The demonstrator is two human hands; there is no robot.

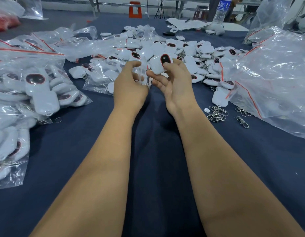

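Observation:
My right hand [174, 82] pinches a white plush keychain toy [158, 65] with a dark, red-rimmed oval face, held above the dark blue table [148, 168]. A metal chain hangs from the toy between my hands. Close beside it, my left hand [129, 86] has its fingers curled round a small clear plastic bag [141, 71]. The toy sits at the bag's edge; whether any part of it is inside the bag cannot be told.
A heap of loose white toys [191, 52] lies behind my hands. Filled zip bags [28, 86] pile up at the left, empty clear bags [271, 79] at the right. Loose metal clasps [216, 113] lie at the right. A water bottle [220, 11] stands at the back.

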